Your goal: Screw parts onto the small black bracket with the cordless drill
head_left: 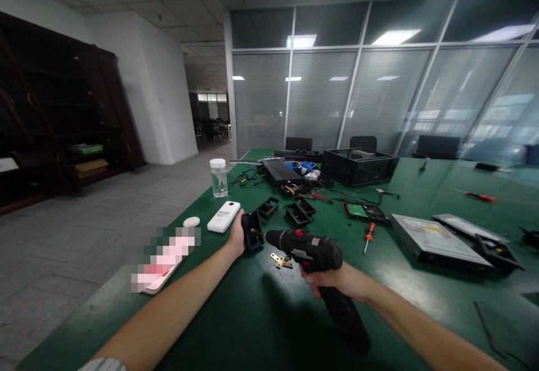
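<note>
My right hand point(332, 282) is closed around the grip of a black cordless drill point(309, 249) with red trim; its chuck points left at a small black plastic box point(252, 229). My left hand point(237, 235) grips that box from its left side and holds it upright on the green table point(252, 315). Small brass hinges point(282, 260) lie on the table just below the drill's nose. Three similar black boxes point(290, 210) sit a little farther back.
A white remote-like device point(223, 216), a white oval point(191, 221) and a clear cup point(218, 178) stand at the left. A black open computer case point(357, 166), an optical drive point(438, 240), a small red screwdriver point(369, 235), cables and a circuit board lie beyond and to the right.
</note>
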A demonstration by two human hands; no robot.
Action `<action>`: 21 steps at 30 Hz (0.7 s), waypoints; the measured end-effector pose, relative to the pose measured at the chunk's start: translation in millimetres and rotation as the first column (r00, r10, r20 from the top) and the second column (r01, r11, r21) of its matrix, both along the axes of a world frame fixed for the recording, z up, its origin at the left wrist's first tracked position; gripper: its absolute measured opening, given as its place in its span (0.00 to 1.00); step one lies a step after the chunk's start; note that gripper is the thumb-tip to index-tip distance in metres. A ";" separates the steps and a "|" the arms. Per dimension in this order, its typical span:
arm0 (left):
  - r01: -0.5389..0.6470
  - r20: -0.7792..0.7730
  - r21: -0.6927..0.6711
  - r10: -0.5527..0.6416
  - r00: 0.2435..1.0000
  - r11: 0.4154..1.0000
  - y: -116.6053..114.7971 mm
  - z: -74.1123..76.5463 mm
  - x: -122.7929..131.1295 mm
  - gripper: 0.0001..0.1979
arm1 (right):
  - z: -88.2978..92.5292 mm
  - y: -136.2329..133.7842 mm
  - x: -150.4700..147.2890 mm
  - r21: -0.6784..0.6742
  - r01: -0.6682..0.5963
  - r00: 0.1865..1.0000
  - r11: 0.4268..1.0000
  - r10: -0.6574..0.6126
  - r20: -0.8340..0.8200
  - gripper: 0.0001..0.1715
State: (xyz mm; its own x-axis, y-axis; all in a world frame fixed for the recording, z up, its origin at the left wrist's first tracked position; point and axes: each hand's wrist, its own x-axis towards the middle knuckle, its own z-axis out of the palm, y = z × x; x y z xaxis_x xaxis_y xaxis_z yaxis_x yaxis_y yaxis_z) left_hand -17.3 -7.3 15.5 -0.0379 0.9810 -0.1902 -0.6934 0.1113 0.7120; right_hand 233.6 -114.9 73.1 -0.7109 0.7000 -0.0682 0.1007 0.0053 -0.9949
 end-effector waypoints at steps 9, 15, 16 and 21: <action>-0.001 0.002 -0.031 0.001 1.000 1.000 -1.2 2.4 0.9 0.17 | 2.7 -2.4 -1.3 0.010 0.013 1.000 1.000 -0.013 0.004 0.14; -0.002 0.009 -0.016 0.002 1.000 1.000 0.7 0.1 -0.1 0.17 | -0.9 0.5 0.8 0.006 0.001 1.000 1.000 -0.001 -0.006 0.14; 0.002 0.006 -0.013 -0.002 1.000 1.000 0.9 -0.4 -0.4 0.17 | -1.7 1.1 1.0 0.001 0.000 1.000 1.000 0.000 -0.006 0.13; 0.018 -0.001 -0.024 -0.018 1.000 1.000 1.5 -1.5 -0.8 0.18 | -2.7 1.5 0.6 -0.007 0.011 1.000 1.000 -0.011 0.002 0.14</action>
State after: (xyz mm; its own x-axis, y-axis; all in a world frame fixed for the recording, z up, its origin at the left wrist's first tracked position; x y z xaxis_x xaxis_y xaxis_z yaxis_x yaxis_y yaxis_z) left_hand -18.1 -5.9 14.0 -0.0209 0.9768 -0.2133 -0.6902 0.1403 0.7099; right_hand 234.2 -113.4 70.4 -0.7028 0.7074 -0.0748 0.1029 -0.0030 -0.9947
